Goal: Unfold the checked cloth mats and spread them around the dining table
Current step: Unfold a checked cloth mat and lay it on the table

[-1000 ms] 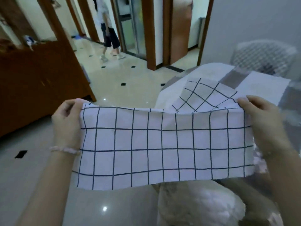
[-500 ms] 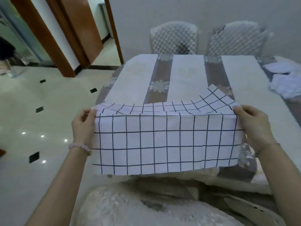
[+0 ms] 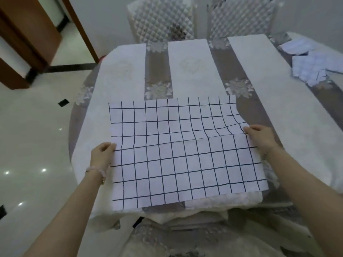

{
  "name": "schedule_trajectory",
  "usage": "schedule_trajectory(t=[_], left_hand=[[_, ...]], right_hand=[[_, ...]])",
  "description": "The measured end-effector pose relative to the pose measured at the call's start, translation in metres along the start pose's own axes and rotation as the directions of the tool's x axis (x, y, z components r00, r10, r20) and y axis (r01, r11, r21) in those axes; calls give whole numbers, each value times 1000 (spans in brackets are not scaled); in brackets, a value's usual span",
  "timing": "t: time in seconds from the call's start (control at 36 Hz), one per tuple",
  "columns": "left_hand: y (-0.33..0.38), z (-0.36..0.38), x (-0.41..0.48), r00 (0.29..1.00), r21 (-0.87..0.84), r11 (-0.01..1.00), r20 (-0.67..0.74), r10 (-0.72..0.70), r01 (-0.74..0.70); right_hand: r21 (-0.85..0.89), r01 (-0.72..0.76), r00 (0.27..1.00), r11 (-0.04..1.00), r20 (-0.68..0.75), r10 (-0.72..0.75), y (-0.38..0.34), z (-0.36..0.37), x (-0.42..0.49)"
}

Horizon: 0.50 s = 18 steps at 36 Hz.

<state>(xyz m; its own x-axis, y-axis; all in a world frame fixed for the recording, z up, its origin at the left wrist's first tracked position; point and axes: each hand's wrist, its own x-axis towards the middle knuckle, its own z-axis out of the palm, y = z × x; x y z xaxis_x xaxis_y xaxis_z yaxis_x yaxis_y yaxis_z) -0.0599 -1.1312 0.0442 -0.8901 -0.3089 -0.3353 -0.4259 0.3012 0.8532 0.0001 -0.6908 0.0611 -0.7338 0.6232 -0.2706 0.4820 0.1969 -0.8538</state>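
Note:
A white cloth mat with dark checks (image 3: 178,149) lies unfolded on the near end of the dining table (image 3: 189,65), its near edge hanging a little over the table's edge. My left hand (image 3: 102,154) pinches the mat's left edge. My right hand (image 3: 259,138) pinches the right edge, where a crease runs across the cloth. More checked mats (image 3: 315,60) lie bunched in a pile at the table's far right.
The table wears a white and grey striped cloth with flower patterns. Two quilted chairs (image 3: 163,19) stand at the far side, and a padded chair (image 3: 181,236) is right below me. Glossy tiled floor and a wooden door frame (image 3: 27,39) are to the left.
The view swung from the hallway to the table. The mat, held up folded in front of me, now lies spread open flat on the table, both hands still at its side edges.

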Motion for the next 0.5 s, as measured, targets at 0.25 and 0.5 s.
schedule_trajectory(t=[0.25, 0.5], left_hand=[[-8, 3, 17, 984, 463, 873, -5, 176, -154], [5, 24, 9, 745, 639, 417, 414, 522, -647]], right_hand=[[-274, 7, 996, 962, -82, -31, 17, 15, 11], [-595, 599, 789, 536, 324, -521, 51, 7, -74]])
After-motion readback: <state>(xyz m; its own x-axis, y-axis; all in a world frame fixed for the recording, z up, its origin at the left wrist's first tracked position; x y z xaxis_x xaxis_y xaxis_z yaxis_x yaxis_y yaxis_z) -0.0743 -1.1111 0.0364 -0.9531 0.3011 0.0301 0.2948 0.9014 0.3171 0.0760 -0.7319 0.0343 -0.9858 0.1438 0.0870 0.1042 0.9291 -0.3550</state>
